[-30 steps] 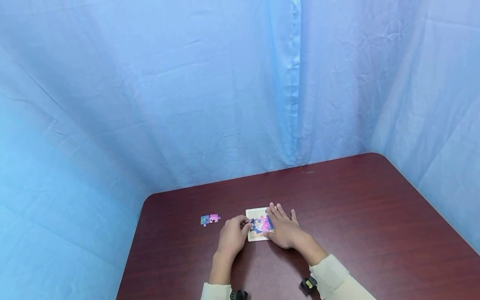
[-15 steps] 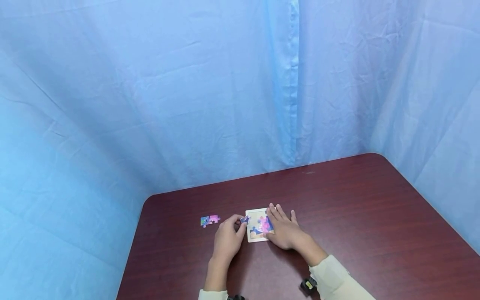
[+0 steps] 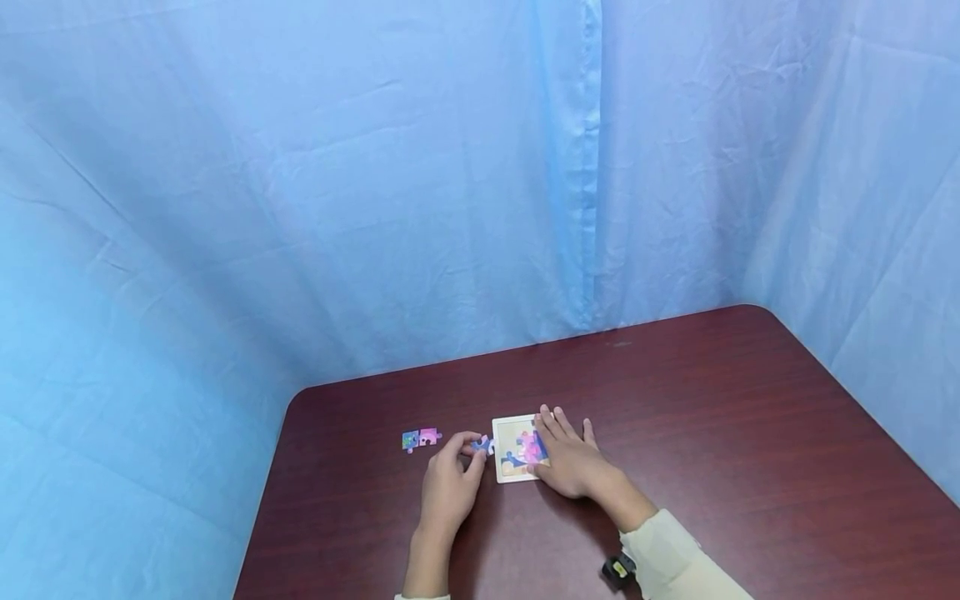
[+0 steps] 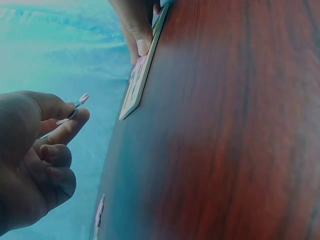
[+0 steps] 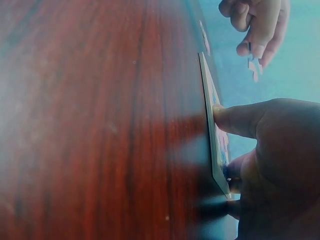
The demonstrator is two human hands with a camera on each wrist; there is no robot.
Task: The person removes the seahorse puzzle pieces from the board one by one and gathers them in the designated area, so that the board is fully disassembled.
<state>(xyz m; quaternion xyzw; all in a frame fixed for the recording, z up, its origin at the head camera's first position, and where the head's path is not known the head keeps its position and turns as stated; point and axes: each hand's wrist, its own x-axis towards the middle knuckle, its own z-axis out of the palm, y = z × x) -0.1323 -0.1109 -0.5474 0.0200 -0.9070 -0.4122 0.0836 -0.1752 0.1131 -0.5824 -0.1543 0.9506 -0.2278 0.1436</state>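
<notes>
My left hand [image 3: 450,490] pinches a blue jigsaw piece [image 3: 482,446] between thumb and forefinger, just left of the puzzle tray. In the left wrist view this piece [image 4: 79,103] is held edge-on, raised off the table. A white-framed puzzle tray [image 3: 507,478] lies flat, with pink and blue pieces [image 3: 529,448] fitted in its right and lower parts; bare backing shows at its upper left. My right hand [image 3: 572,463] rests with spread, straight fingers over the tray's right side, hiding that edge. Its thumb [image 5: 235,119] presses on the tray in the right wrist view.
Two more jigsaw pieces, one blue-green [image 3: 408,441] and one pink [image 3: 428,437], lie side by side on the dark red table [image 3: 675,400], left of the tray. Blue curtains [image 3: 450,208] hang behind and around the table.
My left hand has drawn back leftward from over the tray, bringing the blue jigsaw piece with it and turning it. My right hand has stayed in place on the tray.
</notes>
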